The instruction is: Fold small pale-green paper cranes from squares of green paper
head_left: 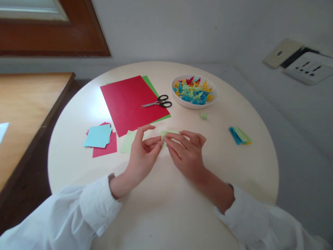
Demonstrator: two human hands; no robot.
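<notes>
Between my two hands, a small piece of light green paper (169,133) is held just above the round table. My left hand (143,150) pinches its left edge between thumb and a finger, the index finger raised and curved. With fingertips and thumb together, my right hand (188,149) grips the same paper from the right, hiding much of it, so its folds do not show clearly. Under and beside my left hand lies a flat light green paper square (127,143). A small pale green folded paper piece (203,116) sits on the table beyond my right hand.
A white bowl (182,103) of colourful folded paper cranes stands at the back. Black-handled scissors (156,102) lie on a large red sheet (127,100) over a green one. Blue and red squares (98,136) are at left, folded strips (239,135) at right on the white table (166,215).
</notes>
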